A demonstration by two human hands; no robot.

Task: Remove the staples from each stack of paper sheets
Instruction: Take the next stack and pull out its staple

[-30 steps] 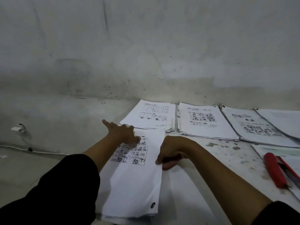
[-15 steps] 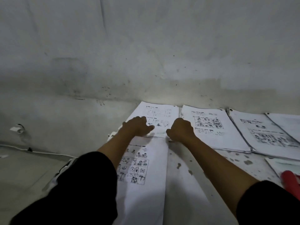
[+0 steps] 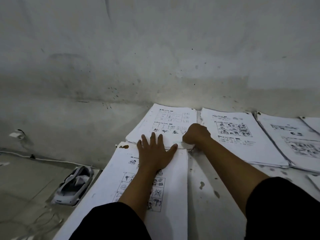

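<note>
A near stack of printed sheets [image 3: 173, 170] lies lengthwise in front of me on the white table. Beyond it lies a far-left stack [image 3: 166, 118]. My left hand [image 3: 154, 153] presses flat with spread fingers across the seam between these two stacks. My right hand [image 3: 195, 135] is curled at the near right corner of the far-left stack, fingers hidden, pinching that corner as far as I can see. No staple or tool is visible in either hand.
Two more paper stacks [image 3: 239, 135] [image 3: 294, 142] line the back edge to the right. The grey wall [image 3: 155, 58] stands right behind them. A white shoe [image 3: 72, 184] and a cable [image 3: 52, 160] lie on the floor to the left.
Both hands reached forward from the near stack to the far-left stack. My left hand flattened out; my right hand curled at the stack's corner. The red tool at right left the view.
</note>
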